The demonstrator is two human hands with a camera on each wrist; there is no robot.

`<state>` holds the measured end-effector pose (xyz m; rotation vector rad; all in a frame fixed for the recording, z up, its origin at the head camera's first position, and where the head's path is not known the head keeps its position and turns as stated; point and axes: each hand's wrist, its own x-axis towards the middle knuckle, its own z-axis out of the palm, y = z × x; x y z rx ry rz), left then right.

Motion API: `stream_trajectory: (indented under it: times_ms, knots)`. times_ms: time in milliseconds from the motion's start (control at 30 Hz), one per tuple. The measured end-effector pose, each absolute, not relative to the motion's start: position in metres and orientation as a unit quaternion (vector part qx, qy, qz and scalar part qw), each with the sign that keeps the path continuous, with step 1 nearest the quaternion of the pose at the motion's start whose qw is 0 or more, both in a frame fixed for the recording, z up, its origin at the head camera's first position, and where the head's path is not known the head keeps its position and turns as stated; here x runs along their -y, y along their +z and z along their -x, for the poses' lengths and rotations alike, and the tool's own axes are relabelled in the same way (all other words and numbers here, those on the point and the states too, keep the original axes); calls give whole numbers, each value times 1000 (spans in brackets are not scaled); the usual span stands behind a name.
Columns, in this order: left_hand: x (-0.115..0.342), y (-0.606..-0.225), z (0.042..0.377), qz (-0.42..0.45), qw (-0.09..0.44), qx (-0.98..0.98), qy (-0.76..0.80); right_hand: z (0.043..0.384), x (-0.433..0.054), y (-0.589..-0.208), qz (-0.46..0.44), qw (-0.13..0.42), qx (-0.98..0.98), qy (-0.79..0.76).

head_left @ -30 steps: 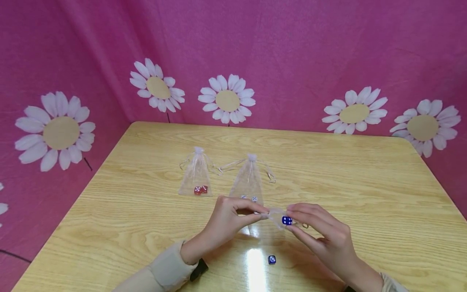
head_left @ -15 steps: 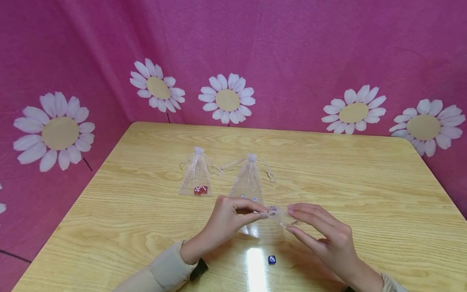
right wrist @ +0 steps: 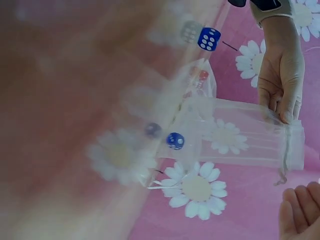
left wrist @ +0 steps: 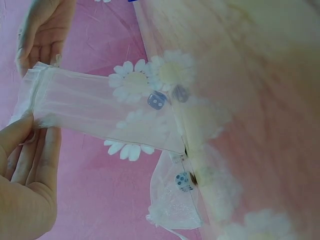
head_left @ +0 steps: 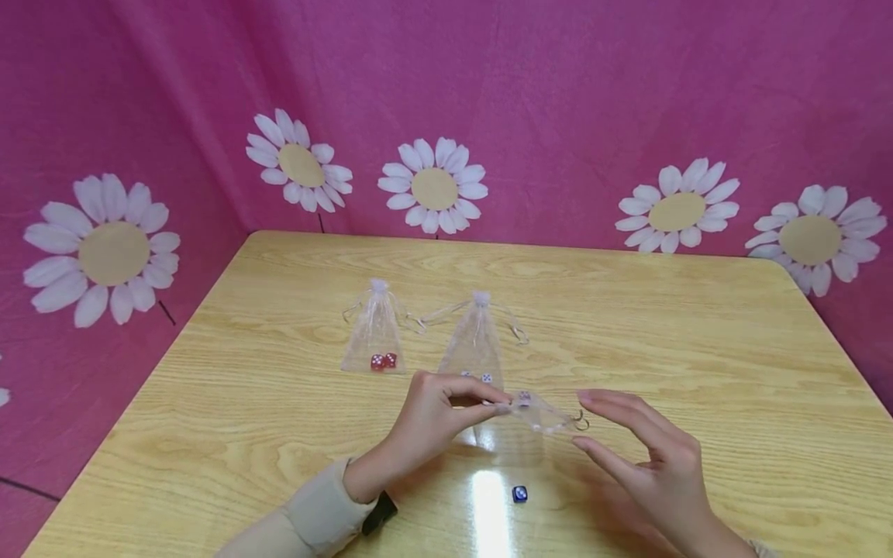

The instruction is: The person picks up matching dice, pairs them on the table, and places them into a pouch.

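Observation:
My left hand (head_left: 446, 407) pinches the mouth of a sheer white organza drawstring bag (head_left: 547, 421), which hangs over the table. A blue die (right wrist: 175, 141) shows through the mesh at the bag's bottom. Just right of the bag, my right hand (head_left: 656, 449) holds nothing, its thumb and fingers spread apart near the dangling drawstring loop (head_left: 580, 421). On the table in front of me lies a second blue die (head_left: 519, 494), between the two forearms.
Farther back lie two tied organza bags on the wooden table (head_left: 628, 325). One bag (head_left: 377, 325) contains red dice (head_left: 384, 362); the other bag (head_left: 474, 341) has white dice (head_left: 487, 378) and is partly behind my left hand. A pink flowered cloth (head_left: 544, 101) surrounds the table.
The blue die left my right fingers and dropped into the bag. My right hand then drew away to the right, off the bag's mouth. The left hand kept its pinch.

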<state>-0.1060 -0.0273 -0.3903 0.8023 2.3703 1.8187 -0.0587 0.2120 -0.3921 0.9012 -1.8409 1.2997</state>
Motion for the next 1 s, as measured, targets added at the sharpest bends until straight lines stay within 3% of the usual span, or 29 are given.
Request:
stream_trajectory:
  times_ms: [333, 667, 800, 1000]
  knots:
    - [27, -391, 107, -271, 16, -759, 592, 35, -234, -409, -241, 248, 817, 461]
    - [27, -391, 106, -267, 18, -759, 593, 39, -216, -423, -370, 193, 845, 334]
    - [28, -392, 106, -269, 18, -757, 595, 38, -209, -424, -381, 145, 856, 319]
    - [28, -391, 106, -268, 19, -757, 595, 37, -203, -421, -373, 116, 871, 298]
